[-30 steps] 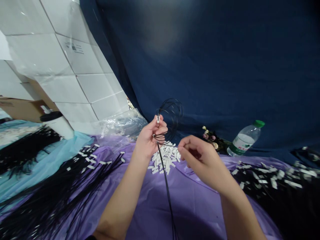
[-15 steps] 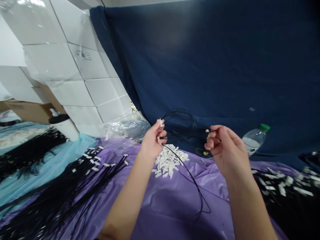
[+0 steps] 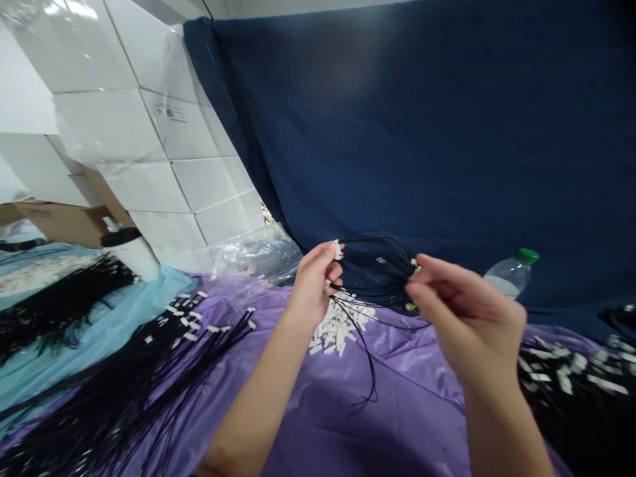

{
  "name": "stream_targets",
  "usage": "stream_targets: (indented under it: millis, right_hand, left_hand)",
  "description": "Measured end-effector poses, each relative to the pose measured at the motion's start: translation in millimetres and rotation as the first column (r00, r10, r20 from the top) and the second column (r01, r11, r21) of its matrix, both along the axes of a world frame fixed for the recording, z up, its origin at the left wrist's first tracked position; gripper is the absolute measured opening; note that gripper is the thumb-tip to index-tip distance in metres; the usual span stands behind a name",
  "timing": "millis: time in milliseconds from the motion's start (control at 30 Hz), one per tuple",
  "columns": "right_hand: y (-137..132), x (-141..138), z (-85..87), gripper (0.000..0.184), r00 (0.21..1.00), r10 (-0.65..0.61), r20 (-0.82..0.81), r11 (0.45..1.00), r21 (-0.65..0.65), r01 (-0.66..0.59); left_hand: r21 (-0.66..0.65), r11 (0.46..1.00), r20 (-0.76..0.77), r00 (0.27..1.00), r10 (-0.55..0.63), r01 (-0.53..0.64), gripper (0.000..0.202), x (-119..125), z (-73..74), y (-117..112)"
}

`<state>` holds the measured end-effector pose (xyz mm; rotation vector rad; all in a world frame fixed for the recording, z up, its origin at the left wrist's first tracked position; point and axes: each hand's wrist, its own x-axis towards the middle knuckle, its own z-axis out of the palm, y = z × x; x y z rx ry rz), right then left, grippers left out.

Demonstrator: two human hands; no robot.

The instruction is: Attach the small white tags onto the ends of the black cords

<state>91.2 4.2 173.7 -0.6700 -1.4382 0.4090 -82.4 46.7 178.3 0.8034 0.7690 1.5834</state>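
Because the thin black cable point(image 3: 377, 265) is wound into flat loops, it is held up off the table between both hands, its long axis running roughly level from left to right, with a loose tail drooping toward the purple plastic sheet point(image 3: 318, 424). At one end the left hand point(image 3: 315, 285) pinches the loops and a white connector point(image 3: 338, 250); the right hand point(image 3: 462, 311) closes its fingertips on the far end. Below lies a pile of white connectors point(image 3: 340, 324), with bundles of black cables point(image 3: 124, 391) further left and a water bottle point(image 3: 507, 275) to the right.

Two hands point(image 3: 318, 285) point(image 3: 462, 311); one water bottle point(image 3: 507, 275); one coiled cable point(image 3: 377, 271).
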Motion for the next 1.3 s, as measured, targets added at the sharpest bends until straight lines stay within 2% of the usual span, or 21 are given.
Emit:
stream_targets:
  millis: [100,200,267,500,633,867,1300]
  right_hand:
    - [-8.6,-12.5,0.5,0.021,0.941,-0.153,0.301,0.987,0.091,0.131]
    - [-10.8,-19.9,0.7,0.007,0.869,-0.356,0.344,0.93,0.226,0.292]
    - [-9.7,-21.3,-0.9,0.005,0.852,-0.407,0.329,0.91,0.229,0.346]
    - [-7.7,-18.4,-7.4,0.008,0.87,-0.377,0.317,0.926,0.15,0.346]
    - [-9.4,-18.3,-4.3,0.009,0.862,-0.382,0.332,0.923,0.178,0.341]
    - [-14.0,-19.5,3.6,0.013,0.828,-0.448,0.339,0.885,0.299,0.357]
    - [-16.4,-18.5,-0.3,0.005,0.715,-0.534,0.452,0.844,0.338,0.417]
  left_hand:
    - [-0.002,0.998,-0.029,0.998,-0.055,0.055,0.023,3.5,2.4,-6.0]
    - [-0.019,0.996,-0.031,0.995,-0.091,0.091,0.021,5.4,7.1,-12.1]
    - [-0.013,0.995,-0.031,0.994,-0.101,0.101,0.019,5.7,9.5,-15.2]
    - [0.002,0.991,-0.035,0.99,-0.135,0.136,0.018,6.2,10.0,-18.7]
    - [0.002,0.99,-0.045,0.989,-0.138,0.138,0.017,6.7,9.2,-19.0]
    - [0.037,0.99,-0.079,0.988,-0.134,0.137,0.014,8.7,8.1,-20.0]
    - [0.106,0.987,-0.159,0.982,-0.103,0.121,0.019,14.8,3.4,-22.4]
